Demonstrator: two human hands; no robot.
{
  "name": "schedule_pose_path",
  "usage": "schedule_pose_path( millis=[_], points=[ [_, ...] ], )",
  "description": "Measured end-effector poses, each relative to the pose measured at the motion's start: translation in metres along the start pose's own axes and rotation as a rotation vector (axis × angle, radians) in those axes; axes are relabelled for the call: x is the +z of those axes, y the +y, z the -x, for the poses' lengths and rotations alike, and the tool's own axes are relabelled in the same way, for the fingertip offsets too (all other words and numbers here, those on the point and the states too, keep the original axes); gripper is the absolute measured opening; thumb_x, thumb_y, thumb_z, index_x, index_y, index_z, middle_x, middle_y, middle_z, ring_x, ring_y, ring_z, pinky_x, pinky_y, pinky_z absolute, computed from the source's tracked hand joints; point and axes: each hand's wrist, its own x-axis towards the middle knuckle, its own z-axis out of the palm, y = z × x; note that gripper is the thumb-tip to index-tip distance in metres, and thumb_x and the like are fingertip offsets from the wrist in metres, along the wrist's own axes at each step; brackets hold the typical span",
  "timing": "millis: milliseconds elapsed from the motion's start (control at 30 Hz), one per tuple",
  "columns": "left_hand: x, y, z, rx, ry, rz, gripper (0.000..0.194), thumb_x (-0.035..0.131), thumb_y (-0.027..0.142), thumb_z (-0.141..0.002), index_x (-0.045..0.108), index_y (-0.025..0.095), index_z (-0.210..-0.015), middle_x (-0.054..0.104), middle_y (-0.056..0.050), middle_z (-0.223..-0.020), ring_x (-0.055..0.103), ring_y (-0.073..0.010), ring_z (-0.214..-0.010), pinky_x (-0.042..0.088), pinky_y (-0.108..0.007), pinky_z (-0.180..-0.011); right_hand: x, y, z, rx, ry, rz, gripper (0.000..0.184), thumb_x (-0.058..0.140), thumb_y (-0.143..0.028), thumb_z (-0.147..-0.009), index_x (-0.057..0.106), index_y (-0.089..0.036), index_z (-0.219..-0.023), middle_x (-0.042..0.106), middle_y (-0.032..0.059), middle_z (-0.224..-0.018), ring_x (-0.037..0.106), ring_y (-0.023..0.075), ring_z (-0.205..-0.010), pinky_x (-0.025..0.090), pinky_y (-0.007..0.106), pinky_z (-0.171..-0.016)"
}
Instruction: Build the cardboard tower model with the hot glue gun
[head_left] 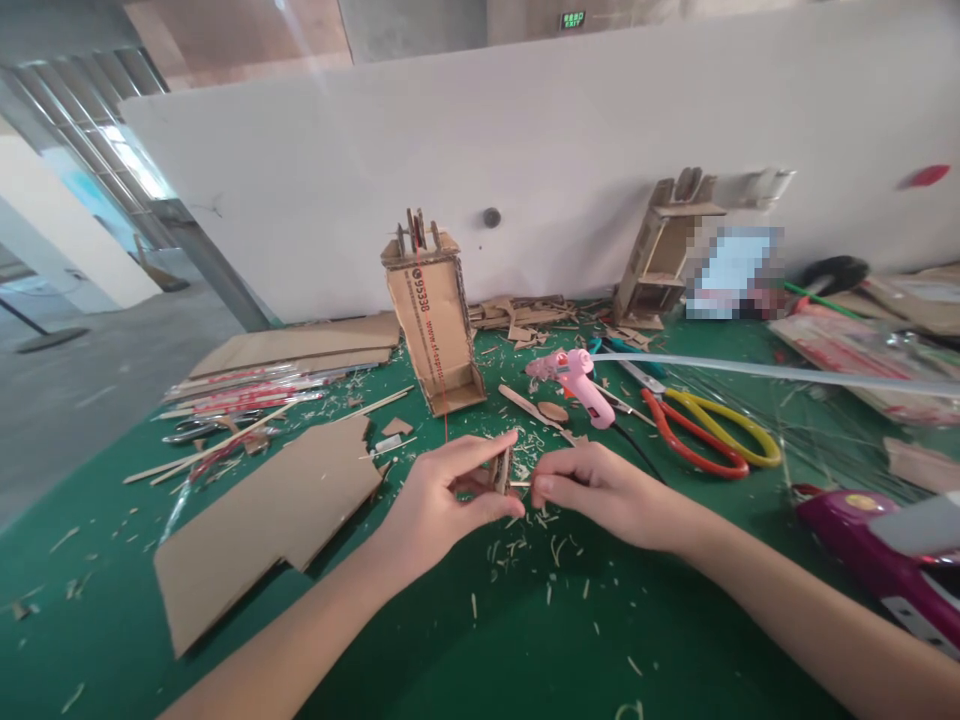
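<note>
Between the thumb and fingers of my left hand (457, 490) is a small layered cardboard disc (502, 468), held on edge. My right hand (592, 490) pinches a thin wooden stick (519, 485) whose other end meets the disc; whether it passes through is hidden. Behind my hands stands a tall cardboard box frame (435, 330) with upright pieces on top. A red string (445, 420) hangs down its front and runs toward my left hand. Beyond my right hand lies a pink glue gun (581, 385) with a long clear glue stick.
Red-and-yellow-handled scissors (705, 430) lie right of the glue gun. A purple tool (862, 530) sits at the right edge. Cut cardboard (262, 520) and sticks (217, 445) cover the left. A second cardboard frame (656, 255) leans near the white partition (570, 130). Shavings litter the green table (420, 650).
</note>
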Motion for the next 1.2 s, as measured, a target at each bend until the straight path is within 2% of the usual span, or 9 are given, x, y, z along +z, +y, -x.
schedule_pose_path(
  millis=[133,200,300,400,500,600,700,967,1200],
  points=[
    [-0.001,0.002,0.0,-0.032,-0.044,-0.01,0.054,0.074,0.036,-0.075,0.059,0.029,-0.127,0.064,-0.004,-0.105,0.068,-0.0157,-0.082,0.06,-0.031,-0.077,0.001,0.0,0.001,0.145,-0.143,-0.302,0.035,0.045,-0.045,-0.093,0.059,-0.016,-0.078,0.029,-0.0092,-0.049,0.027,0.0075,-0.045,0.02,0.023,-0.044],
    [-0.001,0.001,0.0,-0.072,-0.025,-0.025,0.055,0.069,0.039,-0.079,0.054,0.028,-0.132,0.066,-0.005,-0.111,0.069,-0.0175,-0.086,0.06,-0.032,-0.078,0.006,0.0,0.001,0.141,-0.082,-0.307,0.029,0.046,-0.044,-0.093,0.055,-0.018,-0.083,0.031,-0.0098,-0.051,0.027,0.0074,-0.044,0.02,0.022,-0.043],
    [0.001,-0.003,0.0,-0.122,0.04,-0.092,0.061,0.056,0.041,-0.089,0.036,0.024,-0.144,0.066,-0.007,-0.118,0.07,-0.0183,-0.09,0.059,-0.034,-0.082,0.014,0.0,-0.002,0.034,0.179,-0.033,0.015,0.047,-0.034,-0.093,0.052,-0.02,-0.089,0.043,-0.0069,-0.059,0.036,0.0084,-0.051,0.027,0.022,-0.047],
    [0.005,-0.009,0.0,-0.091,0.074,-0.315,0.06,0.049,0.037,-0.093,0.029,0.017,-0.146,0.072,-0.009,-0.105,0.07,-0.0208,-0.09,0.057,-0.038,-0.083,0.021,0.002,-0.004,-0.076,0.39,0.372,0.013,0.044,-0.025,-0.093,0.055,-0.018,-0.091,0.059,-0.0001,-0.069,0.05,0.012,-0.058,0.034,0.025,-0.054],
    [0.009,-0.012,0.0,-0.07,0.083,-0.429,0.051,0.042,0.033,-0.096,0.035,0.015,-0.143,0.073,-0.009,-0.099,0.07,-0.0218,-0.09,0.057,-0.037,-0.079,0.026,0.004,-0.003,-0.216,0.437,0.711,0.021,0.039,-0.021,-0.094,0.059,-0.015,-0.092,0.066,0.0064,-0.074,0.058,0.0169,-0.064,0.035,0.028,-0.057],
    [0.011,-0.012,0.0,-0.08,0.109,-0.422,0.046,0.039,0.033,-0.097,0.04,0.015,-0.14,0.073,-0.008,-0.098,0.07,-0.0211,-0.089,0.056,-0.036,-0.077,0.03,0.004,-0.001,-0.237,0.418,0.796,0.027,0.034,-0.02,-0.096,0.06,-0.014,-0.091,0.063,0.006,-0.069,0.055,0.0165,-0.058,0.031,0.029,-0.053],
    [0.012,-0.012,0.001,-0.08,0.13,-0.416,0.046,0.039,0.035,-0.097,0.042,0.014,-0.138,0.073,-0.008,-0.097,0.07,-0.0208,-0.087,0.056,-0.036,-0.078,0.035,-0.002,-0.001,-0.091,0.407,0.531,0.022,0.037,-0.024,-0.096,0.057,-0.017,-0.09,0.053,-0.0006,-0.06,0.044,0.0119,-0.051,0.027,0.027,-0.049],
    [0.013,-0.009,0.002,-0.079,0.189,-0.314,0.044,0.043,0.036,-0.096,0.05,0.014,-0.132,0.074,-0.007,-0.091,0.071,-0.017,-0.074,0.057,-0.029,-0.069,0.035,-0.024,-0.003,0.277,0.209,-0.86,0.022,0.051,-0.036,-0.091,0.045,-0.021,-0.076,0.02,-0.0118,-0.05,0.011,0.0057,-0.043,0.009,0.019,-0.038],
    [0.015,-0.012,0.005,0.142,0.273,-0.699,0.038,0.039,0.027,-0.097,0.053,0.008,-0.127,0.073,-0.013,-0.092,0.071,-0.0209,-0.081,0.058,-0.034,-0.071,0.033,-0.022,-0.002,0.374,0.102,-1.197,0.013,0.052,-0.028,-0.088,0.053,-0.018,-0.081,0.017,-0.0119,-0.051,0.008,0.0048,-0.043,0.006,0.016,-0.035]
  ],
)
